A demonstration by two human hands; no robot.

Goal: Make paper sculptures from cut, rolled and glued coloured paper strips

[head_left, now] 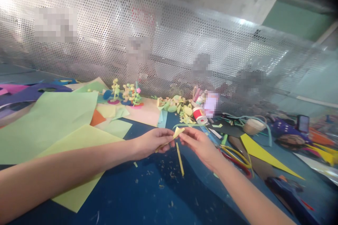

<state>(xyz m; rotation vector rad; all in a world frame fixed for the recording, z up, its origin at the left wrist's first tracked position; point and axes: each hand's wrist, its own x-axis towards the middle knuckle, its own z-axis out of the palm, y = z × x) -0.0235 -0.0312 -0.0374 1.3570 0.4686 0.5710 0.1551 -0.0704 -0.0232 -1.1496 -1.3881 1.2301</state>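
Over the blue table, my left hand point(150, 143) grips a small folded piece of pale yellow felt or paper point(178, 132). The fingertips of my right hand point(198, 143) pinch the other side of that same piece. Between the hands, a thin yellow strip point(180, 160) extends downward; whether it is attached to the piece or lies on the table I cannot tell. Small scraps and crumbs are scattered below the hands. Pale green sheets point(55, 123) lie under and beyond my left forearm. Near my right wrist are scissors point(237, 158) with red and yellow handles.
Small felt-like flower ornaments point(128, 93) stand at the back, beside a heap of yellow-green pieces point(179, 107) and a red-and-white roll point(200, 116). A perforated metal screen point(169, 49) closes the far side. At right lie a yellow triangle point(269, 156) and a dark blue tool point(290, 197).
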